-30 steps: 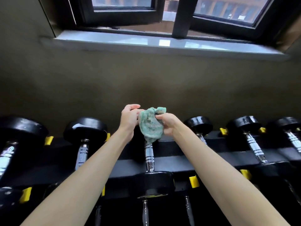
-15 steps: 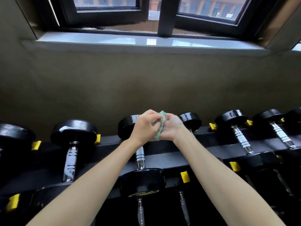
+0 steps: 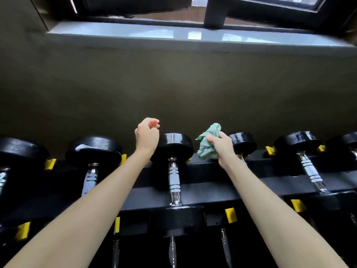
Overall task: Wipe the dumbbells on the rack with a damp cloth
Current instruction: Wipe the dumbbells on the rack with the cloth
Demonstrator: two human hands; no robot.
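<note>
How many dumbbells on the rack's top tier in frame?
6. First dumbbell cut by the left edge; second left of the left hand; third between the hands; fourth behind the right hand gripping the cloth; fifth and sixth further right. More may sit off-frame.

The one view comes from a wide-angle camera worn on the person's head, close in front of the rack [image 3: 208, 182] and facing the wall [image 3: 173, 89] behind it. It looks forward and slightly down, so the window sill [image 3: 135, 34] runs along the top and the dumbbells [image 3: 173, 178] fill the lower part.
</note>
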